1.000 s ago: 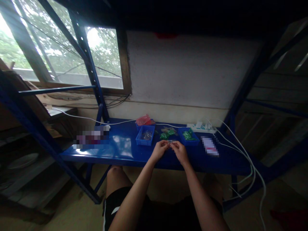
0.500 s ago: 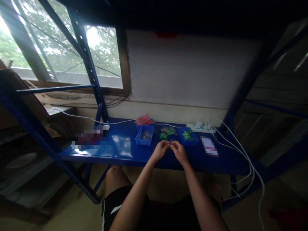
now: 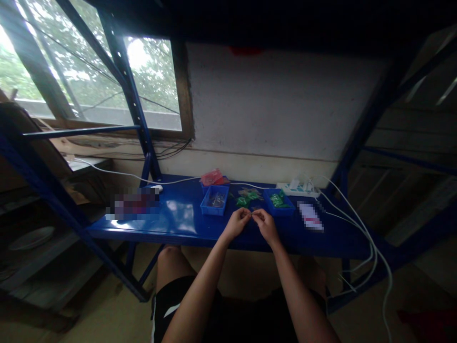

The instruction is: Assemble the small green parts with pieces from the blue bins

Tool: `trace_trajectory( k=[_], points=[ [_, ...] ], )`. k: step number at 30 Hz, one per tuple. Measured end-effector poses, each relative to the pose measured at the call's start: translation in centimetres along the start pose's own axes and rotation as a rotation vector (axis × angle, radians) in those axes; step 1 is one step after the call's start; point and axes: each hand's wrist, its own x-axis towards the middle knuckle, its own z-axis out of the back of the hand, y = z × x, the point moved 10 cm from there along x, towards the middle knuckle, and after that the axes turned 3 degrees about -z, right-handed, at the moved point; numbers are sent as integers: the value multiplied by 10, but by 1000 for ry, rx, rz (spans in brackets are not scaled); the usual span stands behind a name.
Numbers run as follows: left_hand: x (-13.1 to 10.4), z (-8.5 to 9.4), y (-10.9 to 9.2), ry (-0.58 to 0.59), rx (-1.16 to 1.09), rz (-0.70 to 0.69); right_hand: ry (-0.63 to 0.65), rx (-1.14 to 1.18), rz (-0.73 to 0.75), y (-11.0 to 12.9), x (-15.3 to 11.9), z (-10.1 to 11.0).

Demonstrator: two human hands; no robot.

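A tiny part (image 3: 252,215), too small to identify, is pinched between the left hand (image 3: 238,223) and right hand (image 3: 264,225), just above the bench (image 3: 178,221). Fine fitting seems underway; steady, precise alignment is called for next.
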Motion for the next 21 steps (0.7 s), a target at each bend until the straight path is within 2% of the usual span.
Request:
trace_trajectory(
  k=[6,16,21],
  points=[
    [0,-1,0,15,-14,-1,-2,-4,8,2,-1,0],
    [0,5,8,-50,-63,70,-34,0,10,0,-1,3],
    [-1,7,4,-65,-64,70,-35,8,1,0,-1,3]
  ],
)
